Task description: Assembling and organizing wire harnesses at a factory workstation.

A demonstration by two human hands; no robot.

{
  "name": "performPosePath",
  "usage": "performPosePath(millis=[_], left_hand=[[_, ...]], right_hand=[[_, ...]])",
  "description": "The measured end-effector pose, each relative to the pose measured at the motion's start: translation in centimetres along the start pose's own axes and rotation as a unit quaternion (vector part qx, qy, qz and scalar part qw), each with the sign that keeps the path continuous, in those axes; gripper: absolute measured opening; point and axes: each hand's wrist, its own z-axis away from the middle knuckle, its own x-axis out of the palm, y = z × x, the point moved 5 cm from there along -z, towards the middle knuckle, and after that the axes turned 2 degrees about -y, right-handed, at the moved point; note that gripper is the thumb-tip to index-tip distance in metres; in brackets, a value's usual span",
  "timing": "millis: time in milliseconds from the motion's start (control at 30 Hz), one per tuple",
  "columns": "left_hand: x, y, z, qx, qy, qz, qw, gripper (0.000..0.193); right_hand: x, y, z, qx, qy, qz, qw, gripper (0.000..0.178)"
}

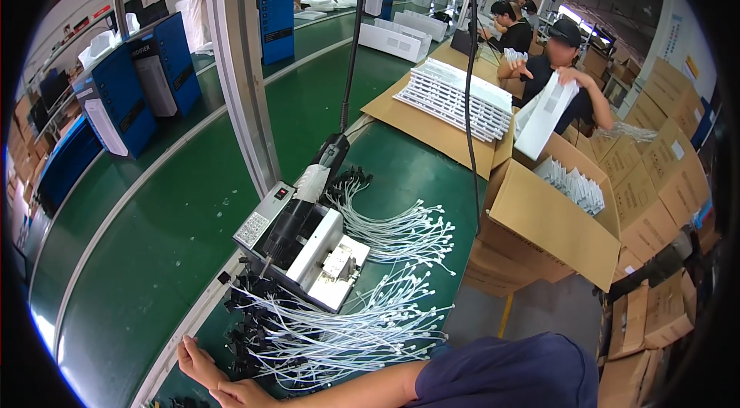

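Note:
At the lower left my left hand [197, 362] is over the bench edge, its fingers curled in. Whatever it may hold cannot be made out. My right forearm reaches across from the right, and my right hand [240, 392] is beside the left wrist, partly cut off by the lower edge with its fingers hidden. Nearest to both hands lies a heap of white cables [339, 327] with black plugs and small white connectors. Just beyond it stands a bench machine [308, 246] with a black electric driver and a bright metal block. A second cable bundle [401, 227] lies behind.
A green conveyor [154, 231] runs along the left past a metal post [239, 61]. Blue boxes [116, 100] stand on it. White slatted panels [455, 100] lie on cardboard at the back. An open carton [551, 215] is at right; behind it a co-worker [566, 61] handles a white panel.

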Motion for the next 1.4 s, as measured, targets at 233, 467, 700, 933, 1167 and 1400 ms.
performPosePath(millis=[233,467,700,933,1167,1400], left_hand=[[-0.2,0.2,-0.1,0.004,0.007,-0.007,1.000,0.026],[-0.4,-0.4,-0.3,0.001,-0.006,-0.006,1.000,0.026],[-1.0,-0.6,-0.5,-0.007,-0.015,-0.011,1.000,0.025],[-0.7,-1.0,-0.6,-0.005,-0.014,-0.009,1.000,0.024],[-0.5,-0.9,-0.4,-0.005,-0.011,-0.003,1.000,0.024],[-0.7,-0.3,-0.3,-0.009,0.001,0.002,1.000,0.024]], right_hand=[[0.6,0.7,0.2,0.002,0.000,-0.020,1.000,0.022],[0.4,0.4,0.1,-0.015,0.011,-0.009,1.000,0.022],[0.6,0.3,0.2,-0.015,0.002,0.003,1.000,0.023],[0.4,0.4,0.1,-0.006,0.001,-0.002,1.000,0.024],[0.4,0.6,0.1,-0.007,0.002,-0.004,1.000,0.025],[0.5,0.1,0.1,-0.005,-0.005,-0.012,1.000,0.024]])
